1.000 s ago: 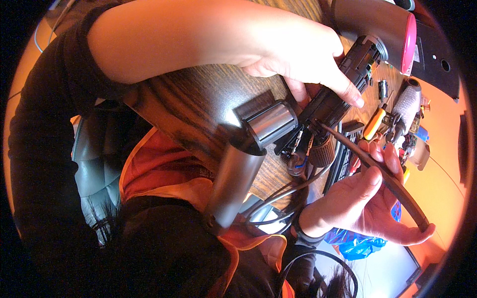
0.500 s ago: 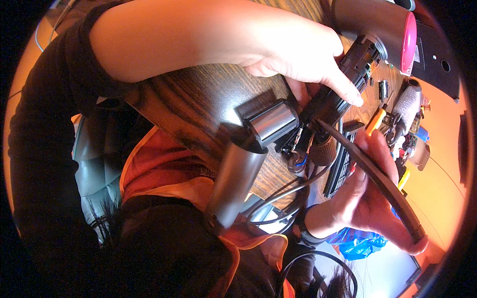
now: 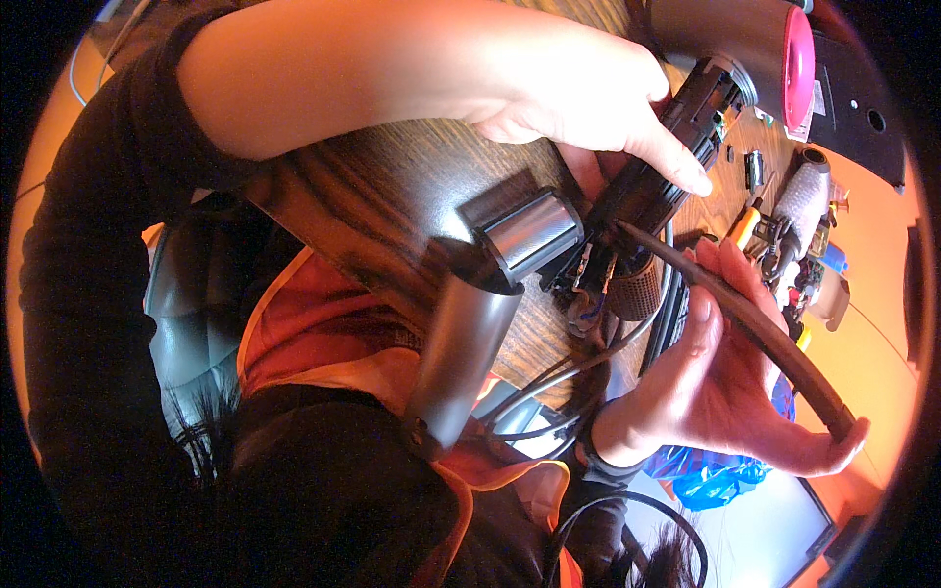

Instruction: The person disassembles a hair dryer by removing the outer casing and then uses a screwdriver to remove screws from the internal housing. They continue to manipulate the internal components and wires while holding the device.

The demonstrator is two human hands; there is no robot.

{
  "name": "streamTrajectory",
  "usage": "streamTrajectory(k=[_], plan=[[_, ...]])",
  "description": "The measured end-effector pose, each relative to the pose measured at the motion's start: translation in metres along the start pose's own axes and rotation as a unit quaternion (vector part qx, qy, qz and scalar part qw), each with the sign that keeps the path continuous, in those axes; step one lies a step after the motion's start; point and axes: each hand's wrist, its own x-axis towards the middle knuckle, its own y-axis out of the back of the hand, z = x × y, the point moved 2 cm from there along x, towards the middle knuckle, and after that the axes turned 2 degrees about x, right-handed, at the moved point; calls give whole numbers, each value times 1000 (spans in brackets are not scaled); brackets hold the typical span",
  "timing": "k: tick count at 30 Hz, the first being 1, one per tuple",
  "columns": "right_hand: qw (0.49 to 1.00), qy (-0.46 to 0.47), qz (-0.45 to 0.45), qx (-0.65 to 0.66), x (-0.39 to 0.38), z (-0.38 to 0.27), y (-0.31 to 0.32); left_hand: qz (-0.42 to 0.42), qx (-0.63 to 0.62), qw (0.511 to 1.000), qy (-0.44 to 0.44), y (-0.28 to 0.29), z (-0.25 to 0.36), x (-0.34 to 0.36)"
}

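Note:
My left hand (image 3: 588, 108) reaches in from the upper left and is closed round a black cylindrical housing (image 3: 642, 191), thumb lying along its side. Palm up, my right hand (image 3: 716, 392) holds a long dark tapered tool (image 3: 760, 323), with a fingertip against its wide end. The tool's narrow tip meets the lower end of the housing; whether it goes inside, I cannot tell. Bare wire ends (image 3: 608, 276) stick out there. A perforated mesh sleeve (image 3: 639, 292) and a grey cable (image 3: 598, 365) are just below.
Nearer my body, a grey metal tube (image 3: 466, 353) stands beside a shiny silver ribbed cylinder (image 3: 534, 235) on the wooden table (image 3: 392, 206). To the right are a yellow-handled tool (image 3: 745, 227), a silvery textured handle (image 3: 806, 196) and a pink-rimmed dark cylinder (image 3: 725, 34).
The tool has tilted slightly, its wide end shifting right with my right hand. The housing in my left hand has moved a little up and left.

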Motion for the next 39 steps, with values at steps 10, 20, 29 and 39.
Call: streamTrajectory(k=[10,20,29,39], plan=[[994,44,87,54,-1,-3,2,-5,3,1000,1,1,3,-1],[995,-17,-45,-88,4,-5,5,14,10,1000,-13,1,1,-1],[989,-51,-137,-20,8,-6,8,0,-51,999,-15,-2,1,-5],[998,38,-59,0,3,-9,2,-8,19,1000,0,-1,5,-3]])
